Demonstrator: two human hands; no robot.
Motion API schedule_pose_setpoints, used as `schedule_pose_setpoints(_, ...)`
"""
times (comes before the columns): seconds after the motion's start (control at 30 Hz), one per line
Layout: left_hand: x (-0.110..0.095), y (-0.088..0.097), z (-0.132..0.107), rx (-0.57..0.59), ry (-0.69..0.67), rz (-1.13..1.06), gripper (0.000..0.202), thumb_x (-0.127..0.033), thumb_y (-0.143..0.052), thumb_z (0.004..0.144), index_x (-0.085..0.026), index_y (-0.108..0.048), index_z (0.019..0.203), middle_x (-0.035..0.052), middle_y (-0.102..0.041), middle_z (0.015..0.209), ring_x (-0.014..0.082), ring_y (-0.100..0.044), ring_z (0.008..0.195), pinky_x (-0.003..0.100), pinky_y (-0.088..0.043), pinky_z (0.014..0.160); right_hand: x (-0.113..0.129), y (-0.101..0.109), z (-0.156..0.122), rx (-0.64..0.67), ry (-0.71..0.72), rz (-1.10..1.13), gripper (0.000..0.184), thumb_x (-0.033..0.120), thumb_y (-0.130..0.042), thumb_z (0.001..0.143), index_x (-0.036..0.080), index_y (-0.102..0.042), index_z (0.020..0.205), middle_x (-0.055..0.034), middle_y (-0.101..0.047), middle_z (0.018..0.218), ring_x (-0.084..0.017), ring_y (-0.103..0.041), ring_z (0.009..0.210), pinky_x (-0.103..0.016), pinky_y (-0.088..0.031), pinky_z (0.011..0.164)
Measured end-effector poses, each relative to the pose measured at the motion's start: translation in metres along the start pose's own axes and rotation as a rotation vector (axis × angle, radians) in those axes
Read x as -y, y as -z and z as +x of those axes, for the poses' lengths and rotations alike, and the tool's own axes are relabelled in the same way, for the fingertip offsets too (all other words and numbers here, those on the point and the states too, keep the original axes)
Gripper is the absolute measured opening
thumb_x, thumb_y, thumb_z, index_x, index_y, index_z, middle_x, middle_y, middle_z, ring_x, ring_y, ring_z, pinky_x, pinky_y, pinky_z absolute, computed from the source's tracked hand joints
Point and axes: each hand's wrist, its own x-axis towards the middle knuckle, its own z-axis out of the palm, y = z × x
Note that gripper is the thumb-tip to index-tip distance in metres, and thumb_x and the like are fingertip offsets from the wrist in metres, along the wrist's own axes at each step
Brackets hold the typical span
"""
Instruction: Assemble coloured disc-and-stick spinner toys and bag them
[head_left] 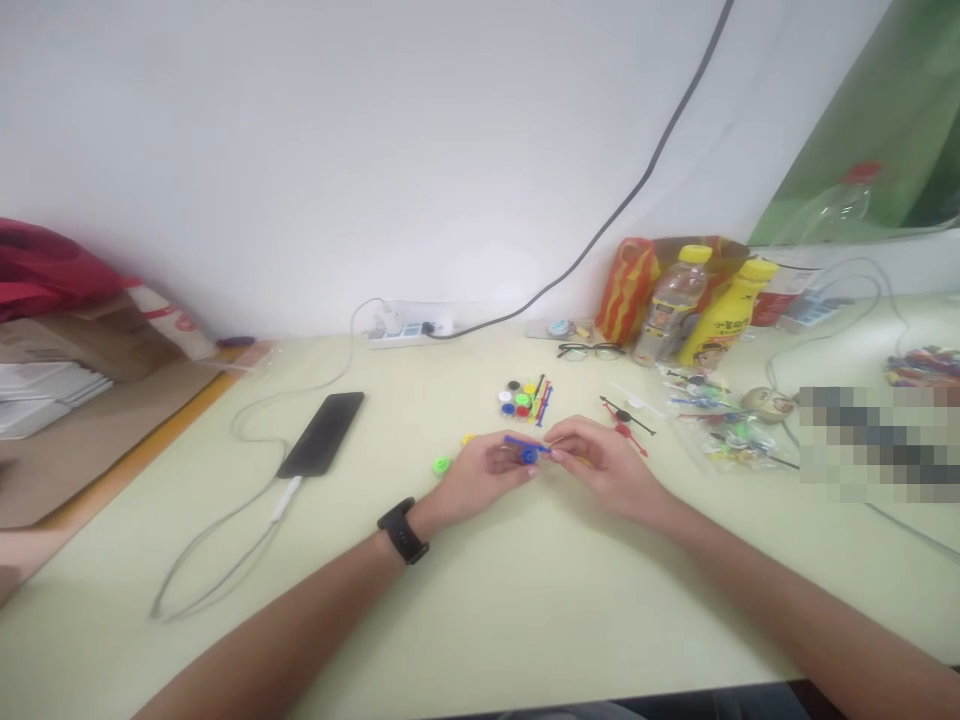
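A blue plastic arrow spinner (530,455), an arrow across a small round base, is held between my two hands above the table. My left hand (484,475), with a black watch (403,530) on its wrist, is closed around the spinner's round part. The fingertips of my right hand (596,465) pinch the arrow's right end. Just beyond my hands lie several round coloured bases (507,410) and a few coloured arrows (540,402). A green round base (441,465) sits left of my left hand, with a yellow piece (469,440) partly hidden behind it.
Black and red arrows (628,415) lie beyond my right hand. Bagged plastic parts (731,435) are farther right. A phone (322,435) on a cable lies left. Glasses (591,351), a clear bottle (670,310) and a yellow bottle (726,318) stand near the wall, by a power strip (405,333).
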Motion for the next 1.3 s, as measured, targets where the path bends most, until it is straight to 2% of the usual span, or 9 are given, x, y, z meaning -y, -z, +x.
schedule_pose_setpoints(0.1,0.003,0.001,0.001,-0.012,0.009,-0.007,0.037,-0.037,-0.082,0.086,-0.015,-0.072,0.113,0.0134,-0.077,0.114,0.0262,-0.073,0.108,0.042,-0.056,0.102,-0.002,0.0,0.002,-0.012,0.012,0.026,0.018,0.037,-0.063,0.098,0.022,-0.072,0.104,-0.0103,-0.067,0.109,-0.024,-0.069,0.103,-0.04,-0.06,0.09)
schedule_pose_setpoints(0.3,-0.004,-0.001,0.0,-0.003,-0.034,0.023,0.037,-0.039,-0.079,0.089,-0.017,-0.072,0.117,0.0114,-0.077,0.116,0.027,-0.074,0.108,0.042,-0.058,0.101,0.001,-0.003,-0.001,0.039,0.041,-0.031,0.016,0.032,-0.06,0.1,0.025,-0.074,0.103,-0.0096,-0.066,0.109,-0.023,-0.068,0.102,-0.039,-0.061,0.088)
schedule_pose_setpoints(0.5,-0.006,-0.002,0.0,-0.024,-0.09,0.162,0.03,-0.039,-0.073,0.093,-0.017,-0.077,0.112,0.0106,-0.077,0.116,0.0265,-0.073,0.106,0.041,-0.059,0.099,0.004,-0.01,-0.005,0.015,0.049,-0.072,0.012,0.03,-0.058,0.1,0.023,-0.068,0.103,-0.0091,-0.065,0.107,-0.022,-0.068,0.1,-0.038,-0.061,0.088)
schedule_pose_setpoints(0.63,-0.004,-0.003,0.0,-0.073,-0.117,0.241,0.028,-0.04,-0.072,0.093,-0.018,-0.077,0.111,0.0102,-0.077,0.115,0.026,-0.072,0.106,0.04,-0.06,0.097,0.001,-0.007,-0.005,0.013,0.02,-0.181,0.015,0.033,-0.058,0.1,0.022,-0.065,0.093,-0.0059,-0.068,0.091,-0.02,-0.067,0.083,-0.031,-0.058,0.069)
schedule_pose_setpoints(0.73,-0.005,-0.005,-0.001,-0.073,-0.156,0.286,0.025,-0.038,-0.072,0.093,-0.019,-0.077,0.108,0.0098,-0.076,0.113,0.0252,-0.071,0.106,0.039,-0.059,0.097,-0.001,-0.003,-0.004,0.053,-0.015,-0.211,0.017,0.034,-0.056,0.101,0.022,-0.066,0.096,-0.003,-0.07,0.083,-0.017,-0.064,0.071,-0.028,-0.051,0.059)
schedule_pose_setpoints(0.93,-0.005,-0.01,-0.001,-0.047,-0.199,0.269,0.022,-0.034,-0.069,0.095,-0.017,-0.074,0.108,0.0097,-0.076,0.109,0.0216,-0.073,0.097,0.033,-0.06,0.09,-0.001,-0.004,-0.004,0.033,0.058,-0.302,0.015,0.031,-0.052,0.103,0.022,-0.064,0.105,-0.005,-0.071,0.093,-0.02,-0.066,0.08,-0.031,-0.052,0.067)
schedule_pose_setpoints(1.07,-0.004,-0.011,0.0,-0.089,-0.22,0.296,0.018,-0.027,-0.066,0.094,-0.017,-0.073,0.106,0.0094,-0.076,0.109,0.0215,-0.072,0.097,0.032,-0.06,0.089,-0.001,-0.022,-0.006,-0.082,0.22,-0.571,0.017,0.021,-0.044,0.103,0.022,-0.06,0.106,-0.0084,-0.067,0.095,-0.022,-0.064,0.083,-0.036,-0.05,0.074)
schedule_pose_setpoints(1.17,-0.002,-0.011,0.001,-0.131,-0.214,0.286,0.017,-0.022,-0.065,0.093,-0.017,-0.073,0.107,0.0088,-0.076,0.109,0.0221,-0.073,0.099,0.034,-0.06,0.09,-0.003,-0.037,-0.001,-0.106,0.312,-0.735,0.021,0.014,-0.039,0.102,0.021,-0.058,0.108,-0.0108,-0.066,0.094,-0.026,-0.062,0.087,-0.039,-0.049,0.078)
schedule_pose_setpoints(1.3,0.0,-0.009,0.002,-0.237,-0.213,0.259,0.022,-0.023,-0.067,0.091,-0.017,-0.074,0.111,0.0084,-0.077,0.113,0.0232,-0.074,0.101,0.036,-0.059,0.095,-0.005,-0.047,0.008,-0.14,0.315,-0.719,0.022,0.012,-0.04,0.099,0.021,-0.056,0.111,-0.012,-0.066,0.099,-0.028,-0.061,0.093,-0.04,-0.049,0.081)
